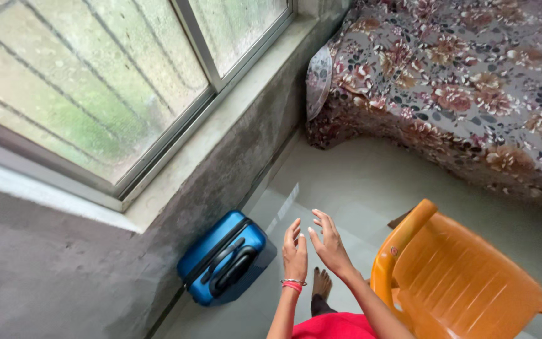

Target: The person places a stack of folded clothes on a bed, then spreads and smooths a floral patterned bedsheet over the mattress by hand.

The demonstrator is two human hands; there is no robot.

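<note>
Blue hard-shell suitcase [222,258] with black handles lies on its side on the pale glossy tiled floor [359,182], pushed against the rough grey cement wall [64,270]. It is shut, so what is inside cannot be told.

Head view: above the suitcase, the wall carries a pale stone sill [221,119] under a frosted sliding window [89,75] with a grey metal frame and bars dimly seen behind the glass. Well apart from the suitcase, across the floor, stands a bed covered in a flowered brown and grey cloth [465,81]. Right of the suitcase is an orange moulded plastic chair [453,276], its curved arm near the person's right forearm.

Both hands hang in the air just right of the suitcase, touching neither it nor the chair. The left hand [295,254], with a red and silver bangle [292,285] at the wrist, has its fingers straight and close together, holding nothing. The right hand [329,246] is spread open, fingers apart, also empty. The two palms face each other, near but apart. Below them, a bare foot [322,284] rests on the floor beside red cloth [334,326].
</note>
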